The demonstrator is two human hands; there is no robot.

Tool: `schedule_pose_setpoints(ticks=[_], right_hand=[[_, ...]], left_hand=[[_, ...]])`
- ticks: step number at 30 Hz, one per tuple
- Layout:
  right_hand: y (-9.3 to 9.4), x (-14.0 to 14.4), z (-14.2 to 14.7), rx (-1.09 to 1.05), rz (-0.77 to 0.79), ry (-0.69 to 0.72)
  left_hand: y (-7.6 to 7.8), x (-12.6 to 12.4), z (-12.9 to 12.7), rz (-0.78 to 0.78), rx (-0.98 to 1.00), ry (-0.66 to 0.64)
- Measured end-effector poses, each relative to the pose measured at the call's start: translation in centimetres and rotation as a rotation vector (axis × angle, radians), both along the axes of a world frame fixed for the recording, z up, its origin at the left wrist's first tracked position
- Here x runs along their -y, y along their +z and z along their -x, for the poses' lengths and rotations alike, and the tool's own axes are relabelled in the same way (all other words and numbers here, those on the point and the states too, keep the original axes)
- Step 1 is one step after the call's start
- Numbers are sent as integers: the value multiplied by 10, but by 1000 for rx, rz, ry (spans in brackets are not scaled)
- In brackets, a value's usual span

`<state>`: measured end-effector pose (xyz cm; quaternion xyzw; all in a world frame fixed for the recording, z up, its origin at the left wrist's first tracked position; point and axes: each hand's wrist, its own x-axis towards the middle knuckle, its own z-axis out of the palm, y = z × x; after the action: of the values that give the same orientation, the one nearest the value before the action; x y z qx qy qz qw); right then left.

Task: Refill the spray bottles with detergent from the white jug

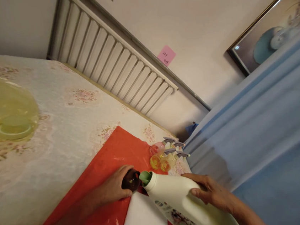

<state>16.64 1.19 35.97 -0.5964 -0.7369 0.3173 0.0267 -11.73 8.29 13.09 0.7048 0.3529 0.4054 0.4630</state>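
My left hand (117,185) is wrapped round a small dark brown bottle (130,181). With my right hand (212,193) I grip a large cream-coloured detergent jug (174,192) by its handle side. The jug lies tilted, and its green pouring spout (145,177) is right at the mouth of the brown bottle. Whether the two touch, or any liquid is flowing, I cannot tell. Beneath both hands are a shiny red sheet (122,151) and a flat white block (142,217).
Several small clear spray bottles with grey tops (167,155) stand beyond the jug. A translucent yellow basin (7,109) sits at the left on the flowered tablecloth (66,135). A radiator (111,52) runs along the wall; a blue curtain (270,132) hangs at right.
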Motion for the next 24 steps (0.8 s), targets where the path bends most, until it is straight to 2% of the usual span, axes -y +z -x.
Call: schedule_pose_setpoints(ticks=[24], right_hand=[[12,-4,9,32,12,40]], left_hand=[[-7,-4,0,-30,8,-19]])
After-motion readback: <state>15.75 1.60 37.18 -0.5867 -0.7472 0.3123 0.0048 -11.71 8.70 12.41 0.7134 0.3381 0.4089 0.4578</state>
